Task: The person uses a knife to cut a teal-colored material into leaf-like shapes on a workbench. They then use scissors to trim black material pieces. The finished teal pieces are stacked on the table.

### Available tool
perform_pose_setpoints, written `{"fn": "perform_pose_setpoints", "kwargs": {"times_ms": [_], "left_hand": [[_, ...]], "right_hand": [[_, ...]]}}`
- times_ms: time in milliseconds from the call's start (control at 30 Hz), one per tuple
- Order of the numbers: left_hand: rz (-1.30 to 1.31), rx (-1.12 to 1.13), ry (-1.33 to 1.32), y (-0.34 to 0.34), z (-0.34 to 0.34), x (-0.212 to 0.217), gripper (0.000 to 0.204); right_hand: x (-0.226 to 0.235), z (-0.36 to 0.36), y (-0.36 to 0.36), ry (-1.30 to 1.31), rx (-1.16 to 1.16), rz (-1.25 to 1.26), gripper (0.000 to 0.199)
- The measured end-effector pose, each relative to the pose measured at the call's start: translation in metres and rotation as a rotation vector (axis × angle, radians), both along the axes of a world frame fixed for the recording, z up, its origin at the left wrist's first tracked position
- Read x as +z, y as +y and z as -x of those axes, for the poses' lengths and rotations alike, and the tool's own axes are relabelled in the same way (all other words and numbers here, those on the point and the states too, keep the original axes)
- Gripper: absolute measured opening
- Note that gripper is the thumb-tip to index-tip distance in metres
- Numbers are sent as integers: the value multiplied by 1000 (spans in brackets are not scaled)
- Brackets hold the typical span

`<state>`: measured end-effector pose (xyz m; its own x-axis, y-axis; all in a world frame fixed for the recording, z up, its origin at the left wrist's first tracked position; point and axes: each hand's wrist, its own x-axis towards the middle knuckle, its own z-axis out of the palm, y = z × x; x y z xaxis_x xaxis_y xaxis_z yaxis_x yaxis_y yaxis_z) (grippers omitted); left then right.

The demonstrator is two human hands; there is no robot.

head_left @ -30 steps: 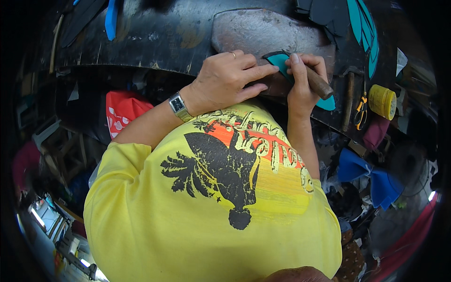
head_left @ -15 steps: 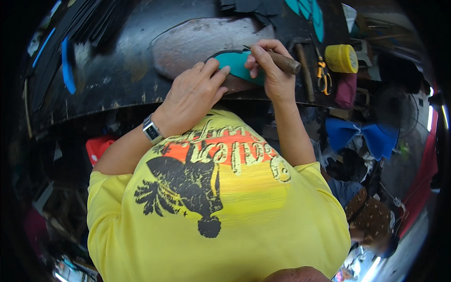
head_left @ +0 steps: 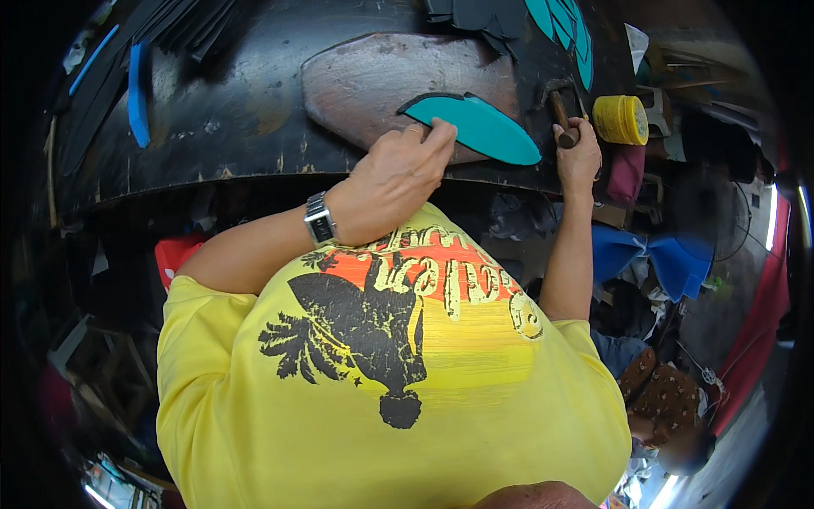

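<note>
Left hand (head_left: pixel 394 182) nearest, fingertips on near edge of teal piece (head_left: pixel 479 125); can't tell if grip is pinched. Right hand (head_left: pixel 580 154) at wooden handle (head_left: pixel 560 117); can't tell if grip is clamped. Teal piece lies across near-right part of brown slab (head_left: pixel 365 81), on bench (head_left: pixel 246 140). Yellow tub (head_left: pixel 617 120) right. Black sheets (head_left: pixel 477 17) far.

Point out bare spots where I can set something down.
Widest: the black tabletop between the blue strip and the brown slab. The slab's upper left is bare too, beyond the left hand and teal sole. Crowded: the right end, where the right hand, wooden tool handle and yellow tub cluster.
</note>
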<state>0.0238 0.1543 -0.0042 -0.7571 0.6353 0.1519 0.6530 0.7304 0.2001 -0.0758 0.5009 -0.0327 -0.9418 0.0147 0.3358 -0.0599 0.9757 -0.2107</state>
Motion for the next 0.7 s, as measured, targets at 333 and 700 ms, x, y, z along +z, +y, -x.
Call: {"fn": "perform_pose_setpoints", "kwargs": {"times_ms": [333, 700], "left_hand": [[-6, -3, -50, -3, -4, 1, 61], [-93, 4, -29, -1, -4, -2, 57]], "right_hand": [[45, -41, -81, 69, 256, 768, 32], [43, -60, -118, -62, 476, 659, 37]]}}
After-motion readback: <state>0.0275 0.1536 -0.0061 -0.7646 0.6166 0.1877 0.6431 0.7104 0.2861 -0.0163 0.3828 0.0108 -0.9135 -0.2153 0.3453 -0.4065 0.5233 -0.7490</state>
